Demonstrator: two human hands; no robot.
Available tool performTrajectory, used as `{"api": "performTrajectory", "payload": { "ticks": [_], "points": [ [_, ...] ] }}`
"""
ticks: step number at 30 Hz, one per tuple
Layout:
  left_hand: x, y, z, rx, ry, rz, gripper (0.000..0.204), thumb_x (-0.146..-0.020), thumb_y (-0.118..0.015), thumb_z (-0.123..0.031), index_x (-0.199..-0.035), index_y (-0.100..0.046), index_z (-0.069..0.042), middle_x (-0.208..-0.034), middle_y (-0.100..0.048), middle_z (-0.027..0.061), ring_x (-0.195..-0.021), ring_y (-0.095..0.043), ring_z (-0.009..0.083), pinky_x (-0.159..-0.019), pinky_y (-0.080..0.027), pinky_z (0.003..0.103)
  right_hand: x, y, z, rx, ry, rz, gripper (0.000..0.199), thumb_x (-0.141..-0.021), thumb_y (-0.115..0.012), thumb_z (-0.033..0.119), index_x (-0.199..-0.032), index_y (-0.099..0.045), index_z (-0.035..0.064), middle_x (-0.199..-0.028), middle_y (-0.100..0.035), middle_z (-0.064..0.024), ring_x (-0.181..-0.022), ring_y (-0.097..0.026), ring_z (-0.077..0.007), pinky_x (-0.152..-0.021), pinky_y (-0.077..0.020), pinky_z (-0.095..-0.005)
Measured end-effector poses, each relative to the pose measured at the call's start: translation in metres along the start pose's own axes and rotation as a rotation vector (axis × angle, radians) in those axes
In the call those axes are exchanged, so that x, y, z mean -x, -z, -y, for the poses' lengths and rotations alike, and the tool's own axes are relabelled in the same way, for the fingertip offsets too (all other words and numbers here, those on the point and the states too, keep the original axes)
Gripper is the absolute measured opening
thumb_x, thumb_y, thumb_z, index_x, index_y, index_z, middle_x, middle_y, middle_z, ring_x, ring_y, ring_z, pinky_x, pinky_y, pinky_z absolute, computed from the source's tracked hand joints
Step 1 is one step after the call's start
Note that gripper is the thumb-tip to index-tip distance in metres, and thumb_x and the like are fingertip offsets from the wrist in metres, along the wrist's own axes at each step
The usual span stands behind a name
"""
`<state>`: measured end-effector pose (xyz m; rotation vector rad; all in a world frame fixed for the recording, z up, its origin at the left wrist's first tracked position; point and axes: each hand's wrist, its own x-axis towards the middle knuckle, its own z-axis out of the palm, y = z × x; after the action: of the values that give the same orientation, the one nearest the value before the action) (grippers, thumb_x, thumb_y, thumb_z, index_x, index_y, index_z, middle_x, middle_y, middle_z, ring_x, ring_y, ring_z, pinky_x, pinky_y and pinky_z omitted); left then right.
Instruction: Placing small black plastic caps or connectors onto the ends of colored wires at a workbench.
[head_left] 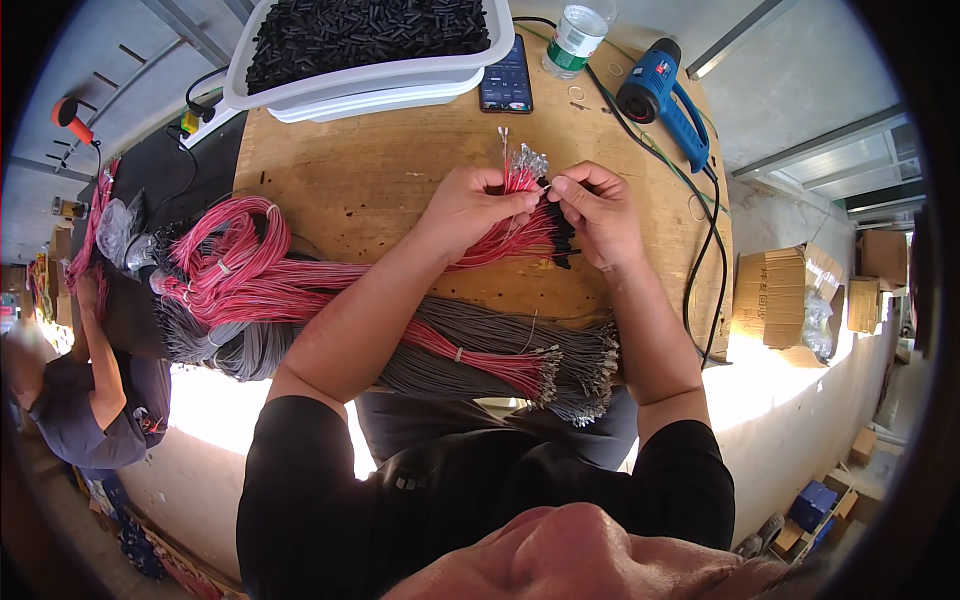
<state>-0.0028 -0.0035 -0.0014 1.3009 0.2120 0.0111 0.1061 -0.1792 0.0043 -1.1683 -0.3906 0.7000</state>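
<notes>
My left hand point(468, 212) is closed around a bunch of red wires point(492, 246), whose silvery metal terminals point(528, 160) stick up above the fingers. Close beside it, my right hand point(603, 215) pinches a small black sleeve point(544, 184) at the wire ends; the fingertips partly hide it. Black sleeves point(563, 238) sit on several of the wires, fanned out below the right fingers. Across the table's near side lie more red wires point(330, 275), some coiled and tied, over a thick bundle of grey wires point(470, 330) with metal ends.
A white tub point(275, 100) full of short black tube pieces stands at the back. Beside it are a phone point(506, 80), a plastic bottle point(574, 45) and a blue heat gun point(665, 100) with its cable. Another person point(95, 400) works at the left. Cardboard boxes point(775, 295) stand at the right.
</notes>
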Motion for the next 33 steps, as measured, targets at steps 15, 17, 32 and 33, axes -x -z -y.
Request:
{"api": "performTrajectory", "payload": {
  "ticks": [15,17,32,33],
  "points": [
    [0.0,0.001,-0.001,-0.072,-0.02,-0.036,0.015,-0.092,-0.068,-0.007,-0.101,-0.068,0.005,-0.08,-0.065,0.0038,-0.072,-0.058,0.0089,-0.068,-0.048,0.024,-0.014,0.028,0.012,-0.539,-0.205,-0.088,0.021,-0.098,-0.056,0.006,-0.116,-0.056,-0.0037,-0.1,-0.061,-0.0113,-0.072,-0.05,-0.0114,-0.054,-0.0361,-0.0195],
    [-0.001,-0.001,-0.002,-0.075,-0.009,-0.037,0.016,-0.092,-0.068,-0.007,-0.101,-0.068,0.005,-0.08,-0.065,0.0037,-0.072,-0.058,0.0091,-0.068,-0.048,0.024,-0.022,0.048,0.007,-0.62,-0.147,-0.22,0.021,-0.097,-0.052,0.001,-0.117,-0.053,-0.0075,-0.105,-0.056,-0.0168,-0.079,-0.051,-0.0155,-0.057,-0.0397,-0.0218],
    [0.001,0.0,-0.005,-0.018,0.011,-0.027,0.017,-0.092,-0.069,-0.009,-0.102,-0.069,0.005,-0.08,-0.066,0.0044,-0.072,-0.059,0.0098,-0.069,-0.048,0.024,-0.016,0.034,0.004,-0.412,-0.181,-0.037,0.015,-0.1,-0.06,0.014,-0.11,-0.061,0.0024,-0.082,-0.064,-0.0048,-0.058,-0.044,-0.0076,-0.046,-0.0319,-0.0169],
    [0.001,-0.001,-0.006,-0.004,0.011,-0.031,0.017,-0.092,-0.069,-0.009,-0.101,-0.069,0.005,-0.08,-0.066,0.0043,-0.072,-0.059,0.0098,-0.069,-0.048,0.024,-0.015,0.032,0.005,-0.412,-0.181,-0.037,0.015,-0.1,-0.06,0.014,-0.11,-0.061,0.0024,-0.082,-0.064,-0.0048,-0.058,-0.044,-0.0076,-0.046,-0.0319,-0.0169]
  ]
}}
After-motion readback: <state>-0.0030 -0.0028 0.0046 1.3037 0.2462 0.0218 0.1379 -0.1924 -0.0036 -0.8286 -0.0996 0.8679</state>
